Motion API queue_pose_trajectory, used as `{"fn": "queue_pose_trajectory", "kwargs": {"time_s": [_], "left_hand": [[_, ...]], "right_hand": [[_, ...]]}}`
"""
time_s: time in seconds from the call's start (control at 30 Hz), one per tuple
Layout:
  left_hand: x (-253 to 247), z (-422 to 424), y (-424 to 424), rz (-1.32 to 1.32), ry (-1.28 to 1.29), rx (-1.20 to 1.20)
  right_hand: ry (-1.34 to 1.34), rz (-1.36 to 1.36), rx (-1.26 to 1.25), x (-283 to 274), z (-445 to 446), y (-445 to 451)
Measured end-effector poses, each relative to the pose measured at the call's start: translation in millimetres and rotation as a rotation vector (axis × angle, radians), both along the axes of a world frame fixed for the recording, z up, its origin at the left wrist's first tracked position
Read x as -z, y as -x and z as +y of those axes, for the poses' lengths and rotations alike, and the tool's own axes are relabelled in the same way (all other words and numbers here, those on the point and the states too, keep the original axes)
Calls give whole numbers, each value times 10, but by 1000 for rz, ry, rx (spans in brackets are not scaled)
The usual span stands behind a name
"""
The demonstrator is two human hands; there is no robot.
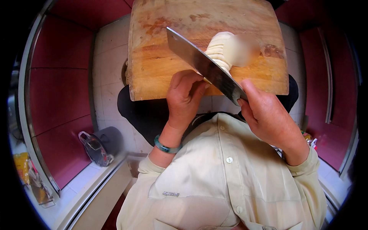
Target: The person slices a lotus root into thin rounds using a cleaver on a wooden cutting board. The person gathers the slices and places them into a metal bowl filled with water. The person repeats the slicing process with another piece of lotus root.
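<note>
My right hand (266, 115) grips the handle end of a broad steel cleaver (201, 61). Its blade slants up and to the left, across the view of the board. My left hand (185, 89) is curled at the blade's lower edge, thumb and fingertips close together. Whether they pinch something small there cannot be told. Behind the blade, a row of thin, pale, overlapping slices (217, 47), apparently of a vegetable, lies on the wooden cutting board (155, 63). A pale round piece (240, 50), partly blurred, adjoins the slices on the right. The blade hides part of the row.
The board rests over my spread knees, in dark trousers (138, 112). Below its left edge the rim of a bowl (124, 72) shows. A dark bin (109, 141) with a plastic bag stands at the left on the tiled floor (110, 63). Red cabinet panels (60, 95) flank both sides.
</note>
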State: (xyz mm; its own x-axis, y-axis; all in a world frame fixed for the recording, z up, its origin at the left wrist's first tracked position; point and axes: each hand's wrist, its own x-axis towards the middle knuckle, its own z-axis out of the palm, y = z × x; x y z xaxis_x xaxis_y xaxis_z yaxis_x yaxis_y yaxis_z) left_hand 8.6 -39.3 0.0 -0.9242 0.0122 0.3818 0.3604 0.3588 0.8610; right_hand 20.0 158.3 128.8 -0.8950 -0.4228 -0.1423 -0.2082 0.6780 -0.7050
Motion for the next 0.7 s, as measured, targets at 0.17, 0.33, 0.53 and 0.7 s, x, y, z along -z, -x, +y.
{"fn": "queue_pose_trajectory", "kwargs": {"time_s": [0.17, 0.33, 0.53, 0.7], "left_hand": [[8, 3, 0, -7, -20, -10], [-12, 13, 2, 2, -5, -31], [-56, 68, 3, -18, -73, -83], [-28, 46, -5, -2, -16, -76]], "right_hand": [[-8, -18, -2, -4, -21, 27], [5, 6, -12, 98, -87, 84], [-32, -46, -25, 124, -75, 136], [-92, -78, -27, 132, -118, 186]]}}
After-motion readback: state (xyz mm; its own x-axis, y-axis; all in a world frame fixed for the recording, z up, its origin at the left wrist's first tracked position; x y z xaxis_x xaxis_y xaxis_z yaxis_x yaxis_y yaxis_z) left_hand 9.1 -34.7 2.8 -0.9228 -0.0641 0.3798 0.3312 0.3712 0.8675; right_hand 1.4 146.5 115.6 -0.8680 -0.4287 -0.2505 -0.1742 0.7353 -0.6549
